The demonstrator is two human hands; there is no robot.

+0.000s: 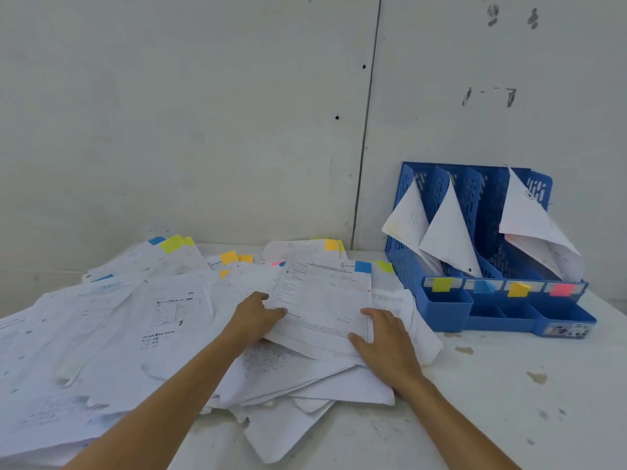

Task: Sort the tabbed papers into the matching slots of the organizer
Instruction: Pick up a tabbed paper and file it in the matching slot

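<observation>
Tabbed papers (pixel 135 334): loose white printed sheets w/ yellow, green, blue + pink tabs at far edges, in a wide overlapping heap. Blue-tabbed sheet (pixel 322 307) lies on top at heap's R end, left hand (pixel 261 317) gripping its L edge, right hand (pixel 386 340) resting on its R edge. Blue organizer (pixel 448 310) stands upright just R of the heap, 4 slots tagged green, blue, yellow, pink L to R, w/ curled sheets leaning in slots 1, 2 + 4.
</observation>
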